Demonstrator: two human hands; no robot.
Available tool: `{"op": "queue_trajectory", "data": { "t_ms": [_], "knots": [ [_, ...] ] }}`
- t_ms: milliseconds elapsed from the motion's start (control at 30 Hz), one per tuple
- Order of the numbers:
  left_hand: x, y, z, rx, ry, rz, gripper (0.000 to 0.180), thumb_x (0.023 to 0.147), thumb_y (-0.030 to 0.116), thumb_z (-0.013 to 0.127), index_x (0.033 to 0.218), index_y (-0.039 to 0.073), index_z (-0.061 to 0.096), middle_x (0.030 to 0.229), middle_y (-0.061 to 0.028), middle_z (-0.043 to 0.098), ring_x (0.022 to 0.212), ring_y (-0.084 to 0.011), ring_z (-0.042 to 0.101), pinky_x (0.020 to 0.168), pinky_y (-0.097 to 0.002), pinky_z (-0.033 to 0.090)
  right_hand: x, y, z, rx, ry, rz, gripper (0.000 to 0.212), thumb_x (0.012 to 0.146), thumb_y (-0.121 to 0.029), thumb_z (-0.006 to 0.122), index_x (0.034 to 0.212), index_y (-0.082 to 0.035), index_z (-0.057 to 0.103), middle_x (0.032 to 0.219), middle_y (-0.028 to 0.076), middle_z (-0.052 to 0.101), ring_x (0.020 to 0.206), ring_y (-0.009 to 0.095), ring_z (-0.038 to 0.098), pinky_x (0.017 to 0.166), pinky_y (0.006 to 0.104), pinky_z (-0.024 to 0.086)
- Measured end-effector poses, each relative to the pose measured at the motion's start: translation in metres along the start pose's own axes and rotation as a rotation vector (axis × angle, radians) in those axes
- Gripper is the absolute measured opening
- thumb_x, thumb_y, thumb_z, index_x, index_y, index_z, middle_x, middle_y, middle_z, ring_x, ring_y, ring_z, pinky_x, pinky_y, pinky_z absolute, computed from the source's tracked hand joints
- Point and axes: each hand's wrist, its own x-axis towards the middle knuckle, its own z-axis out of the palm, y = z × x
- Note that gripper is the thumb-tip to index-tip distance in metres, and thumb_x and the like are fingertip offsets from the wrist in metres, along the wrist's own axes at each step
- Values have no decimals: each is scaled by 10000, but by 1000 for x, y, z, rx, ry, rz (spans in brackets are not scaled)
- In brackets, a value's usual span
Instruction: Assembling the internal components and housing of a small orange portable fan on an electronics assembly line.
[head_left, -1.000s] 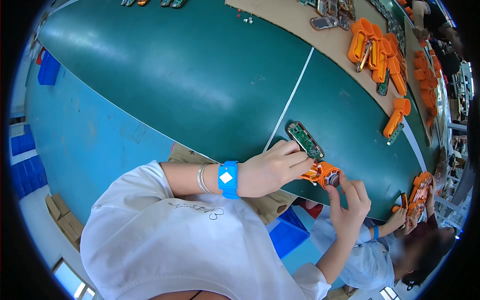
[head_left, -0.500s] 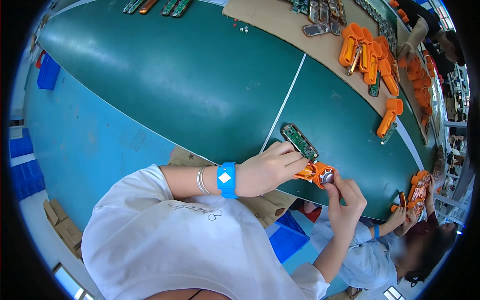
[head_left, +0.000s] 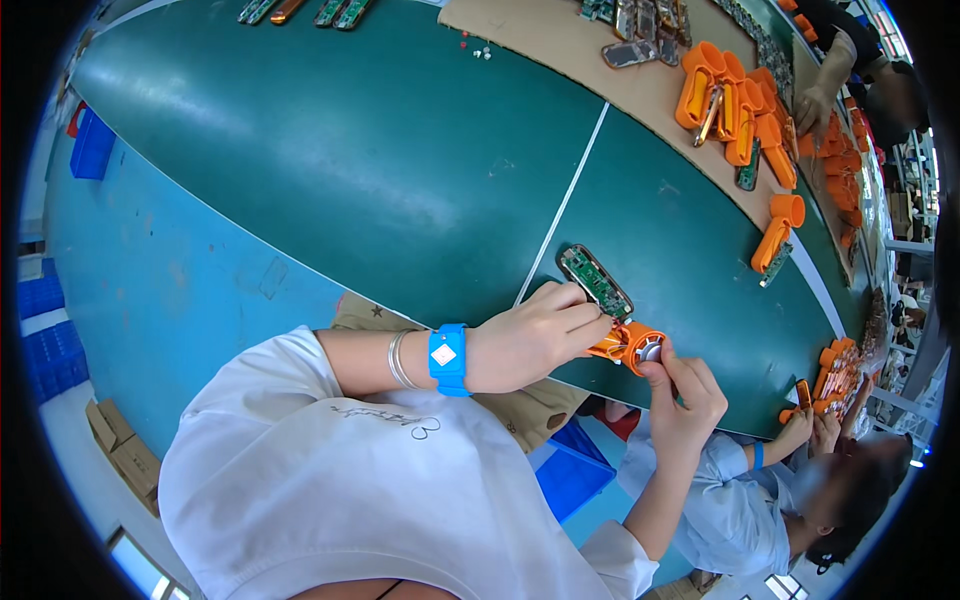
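Observation:
My left hand (head_left: 535, 338) is closed round an orange plastic housing (head_left: 629, 341) near the table's front edge. At the housing's round, ribbed end, my right hand (head_left: 690, 395) pinches a silver round part (head_left: 652, 349) between thumb and fingers. That part sits in or against the opening; how deep it goes is hidden. Just beyond my left fingers lies a green circuit board (head_left: 597, 282) in a dark, rounded frame, close to the housing. Thin wires show near the housing's inner side, but where they run is partly covered by my fingers.
Orange housings (head_left: 740, 115) stand piled on cardboard (head_left: 550, 40) at the far right, beside dark-framed boards (head_left: 640, 40). One more housing (head_left: 778, 235) with a board lies nearer. Co-workers sit at right and far right. A blue bin (head_left: 570, 470) is below the table edge.
The whole view has shifted slightly. Both hands keep their hold on the housing and the silver round part, with only a tiny movement of my right fingers.

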Motion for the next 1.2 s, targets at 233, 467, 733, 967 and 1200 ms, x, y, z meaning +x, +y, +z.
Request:
{"op": "queue_trajectory", "data": {
  "t_ms": [233, 467, 733, 967, 1200],
  "knots": [
    [0, 1, -1, 13, -16, -4, 431, 741, 84, 696, 1130, -45, 562, 1032, -114, 573, 983, -272, 518, 842, -365, 441, 3, 0, -1, 24, -18, -4, 231, 697, -32, 780, 901, 41, 698, 652, 95, 606, 527, 152, 558, 469, 254, 435],
    [3, 1, 1, 8, 8, 11, 438, 733, 78, 700, 1134, -36, 563, 1025, -112, 574, 983, -273, 522, 843, -371, 441, 5, -4, -5, 15, -48, 44, 216, 687, -13, 776, 879, 41, 695, 646, 95, 596, 518, 166, 550, 466, 268, 424],
    [0, 3, -4, 8, 31, -31, 428, 760, 110, 677, 1142, -35, 549, 1093, -137, 569, 1006, -294, 523, 876, -373, 445, 4, -7, -3, 21, -58, 140, 295, 760, -86, 746, 1019, 15, 648, 689, 96, 592, 536, 185, 573, 485, 296, 456],
    [-6, 23, 5, -32, 126, -134, 544, 788, 99, 681, 1232, -94, 433, 1123, -231, 525, 1036, -377, 508, 899, -417, 441, 19, 8, 27, 422, 58, 385, 335, 872, -87, 648, 1173, 32, 561, 833, 104, 630, 613, 118, 599, 530, 247, 495],
    [-18, 44, 20, -112, 53, -110, 450, 865, 66, 600, 1263, -79, 447, 1200, -238, 528, 1101, -375, 522, 930, -400, 455, 50, 18, 31, 345, -33, 165, 274, 936, -150, 560, 1155, 5, 613, 966, 140, 652, 794, 164, 632, 709, 284, 514]
  ]
}}
